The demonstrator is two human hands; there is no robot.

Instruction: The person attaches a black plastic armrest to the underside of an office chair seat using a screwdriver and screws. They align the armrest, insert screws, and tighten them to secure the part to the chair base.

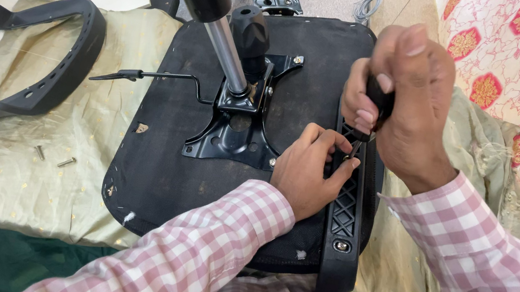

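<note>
The right hand (406,85) grips a screwdriver (376,105) upright; the left hand (311,171) pinches, probably, a screw at its tip against the armrest bracket (345,210). The driver should stay vertical.

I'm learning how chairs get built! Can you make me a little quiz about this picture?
1. True or false: the right hand grips a black screwdriver handle.
2. What does the left hand rest on? A) the black armrest bracket B) the loose screws C) the metal lever
3. What colour is the cloth under the upside-down seat?

Key: 1 true. 2 A. 3 pale green-gold.
</note>
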